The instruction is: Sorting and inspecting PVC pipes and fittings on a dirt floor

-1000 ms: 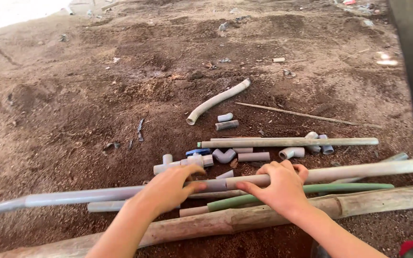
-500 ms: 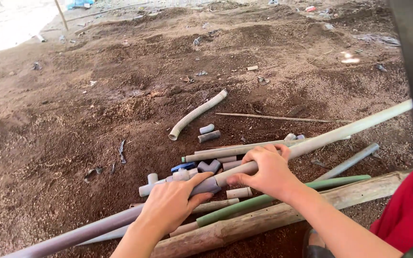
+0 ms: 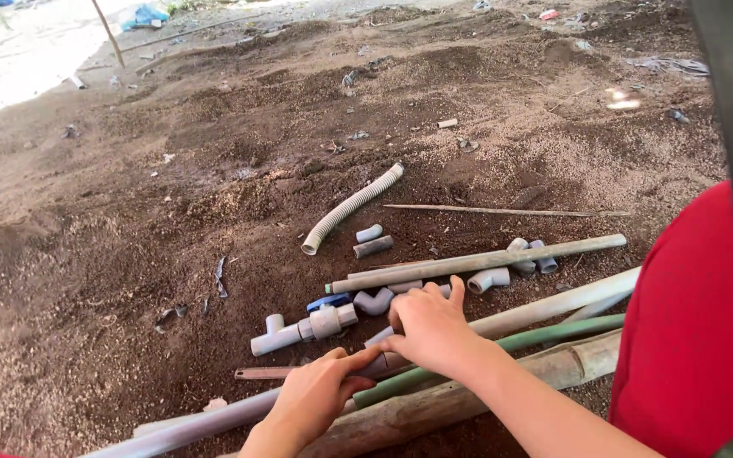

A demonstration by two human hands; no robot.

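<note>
A long grey plastic pipe [image 3: 545, 307] lies across the dirt, running from lower left to right. My right hand [image 3: 431, 326] rests on top of its middle, fingers curled over it. My left hand [image 3: 316, 397] grips the same pipe just to the left, thumb touching the right hand. Beside the pipe lie a green pipe [image 3: 553, 332] and a thick wooden pole [image 3: 434, 405]. Just beyond my hands sit a grey tee fitting with a blue valve handle [image 3: 309, 322], a grey elbow [image 3: 373, 301] and another long grey pipe [image 3: 477, 261].
A corrugated grey hose [image 3: 349, 209] lies further out with two short pipe stubs [image 3: 372, 241] near it. A thin stick [image 3: 502, 210] lies at the right. More elbow fittings [image 3: 519, 259] sit by the far pipe. A red garment [image 3: 680, 339] fills the right edge.
The camera has swung down and right. The long pipe's right end has dropped lower and my hands have slid closer together on it.
</note>
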